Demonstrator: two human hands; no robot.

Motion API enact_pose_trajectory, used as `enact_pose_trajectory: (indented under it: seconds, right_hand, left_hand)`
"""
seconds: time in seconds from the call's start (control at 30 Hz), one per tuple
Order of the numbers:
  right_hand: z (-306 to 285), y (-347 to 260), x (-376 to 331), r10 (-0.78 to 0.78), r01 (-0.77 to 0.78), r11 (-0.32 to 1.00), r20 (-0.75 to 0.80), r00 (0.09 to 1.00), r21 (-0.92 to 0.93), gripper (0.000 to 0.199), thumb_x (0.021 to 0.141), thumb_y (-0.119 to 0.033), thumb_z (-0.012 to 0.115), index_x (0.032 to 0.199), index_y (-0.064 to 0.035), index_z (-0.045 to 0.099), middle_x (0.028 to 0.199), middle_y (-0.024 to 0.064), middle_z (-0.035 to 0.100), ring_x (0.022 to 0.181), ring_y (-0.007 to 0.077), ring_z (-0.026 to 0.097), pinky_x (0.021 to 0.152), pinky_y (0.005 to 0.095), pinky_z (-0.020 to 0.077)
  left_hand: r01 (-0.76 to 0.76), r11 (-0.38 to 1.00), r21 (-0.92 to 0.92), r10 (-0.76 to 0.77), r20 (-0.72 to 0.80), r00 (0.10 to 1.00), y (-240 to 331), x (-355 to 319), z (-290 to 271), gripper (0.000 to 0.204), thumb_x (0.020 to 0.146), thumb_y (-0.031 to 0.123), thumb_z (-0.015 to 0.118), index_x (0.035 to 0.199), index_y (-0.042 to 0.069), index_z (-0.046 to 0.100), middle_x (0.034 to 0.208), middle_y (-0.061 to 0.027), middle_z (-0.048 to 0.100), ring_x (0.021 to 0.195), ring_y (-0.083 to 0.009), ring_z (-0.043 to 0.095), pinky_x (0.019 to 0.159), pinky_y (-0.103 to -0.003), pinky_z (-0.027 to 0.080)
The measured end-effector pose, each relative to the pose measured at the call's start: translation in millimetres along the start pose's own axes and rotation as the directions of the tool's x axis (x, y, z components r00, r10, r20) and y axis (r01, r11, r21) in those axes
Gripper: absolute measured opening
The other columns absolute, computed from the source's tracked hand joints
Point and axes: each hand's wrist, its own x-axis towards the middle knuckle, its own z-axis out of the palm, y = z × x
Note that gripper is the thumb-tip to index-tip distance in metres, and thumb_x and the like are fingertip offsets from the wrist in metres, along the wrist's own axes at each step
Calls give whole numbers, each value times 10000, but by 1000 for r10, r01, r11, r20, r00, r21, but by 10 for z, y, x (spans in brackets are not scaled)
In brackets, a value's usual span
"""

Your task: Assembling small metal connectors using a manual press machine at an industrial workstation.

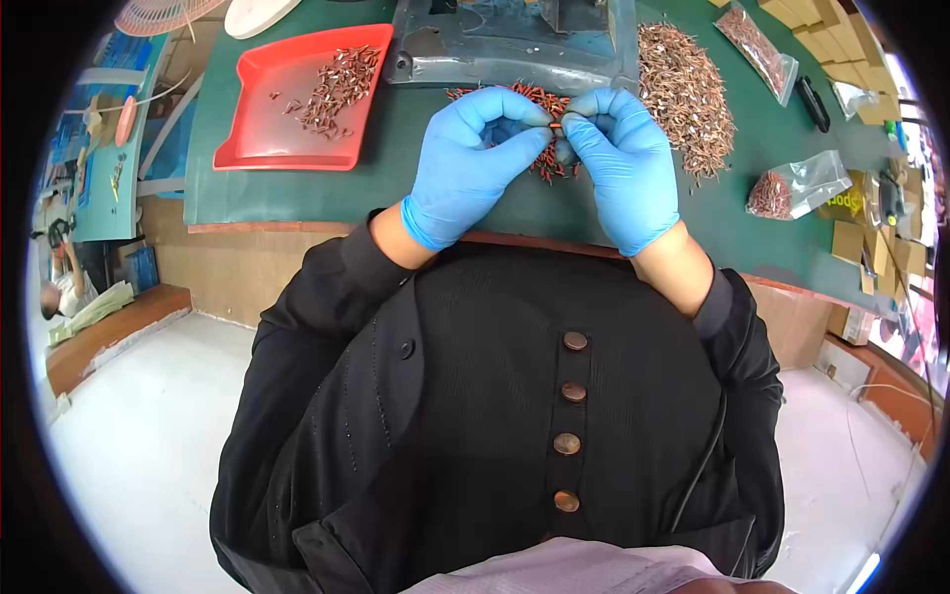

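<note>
My left hand (465,168) and my right hand (636,176), both in blue gloves, meet at the near side of a dark machine base. Between their thumbs and fingertips they pinch a small slim piece (556,126), dark with an orange-red part; its exact kind is too small to make out. Below and behind the fingers spreads a heap of small red and black pieces (536,95), partly hidden by my hands. To the right of my right hand lies a larger pile of small brownish and silvery pieces (688,99) on the green tabletop (732,228).
The dark machine base (515,64) stands just beyond my hands. At left sits a red tray (287,158) with loose small pieces (341,89). At right lie two clear bags of pieces, one far (752,45), one nearer (777,195), and a black tool (813,105).
</note>
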Motion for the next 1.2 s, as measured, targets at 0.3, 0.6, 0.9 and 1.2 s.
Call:
enact_pose_trajectory:
  seconds: [0.3, 0.6, 0.9, 1.2]
  right_hand:
    - [-38, -79, 298, -62, 63, 998, -43, 997, 6, 107, 884, -35, 560, 975, 18, 541, 853, 74, 594, 714, 133, 582, 674, 246, 475]
    - [70, -353, 619, -123, 121, 992, -97, 988, -25, 117, 873, -18, 565, 972, 45, 555, 819, 83, 613, 709, 134, 594, 660, 233, 481]
    - [54, -397, 786, -119, 117, 993, -77, 990, -32, 103, 877, -27, 562, 957, 37, 563, 827, 76, 613, 698, 132, 593, 661, 233, 480]
    - [-43, -455, 1417, -351, 322, 936, -290, 890, -146, 149, 811, -118, 655, 840, 20, 605, 688, 64, 636, 608, 92, 591, 556, 226, 467]
  left_hand:
    - [-80, 972, 222, 86, -17, 996, 58, 288, -82, 119, 819, -6, 645, 936, 3, 626, 832, 18, 602, 688, -18, 486, 619, -161, 401]
    - [-287, 958, -23, 285, -63, 956, 229, 760, 23, 142, 847, -47, 587, 987, -28, 597, 967, -73, 633, 875, -119, 605, 783, -220, 488]
    - [-328, 944, 27, 329, -128, 936, 201, 1034, -51, 157, 848, -27, 601, 1004, -27, 596, 935, -69, 637, 845, -108, 608, 763, -218, 494]
    - [-497, 588, 638, 731, -155, 664, 430, 1503, 16, 57, 753, -14, 656, 789, 11, 620, 734, -103, 591, 652, -215, 588, 609, -287, 461]
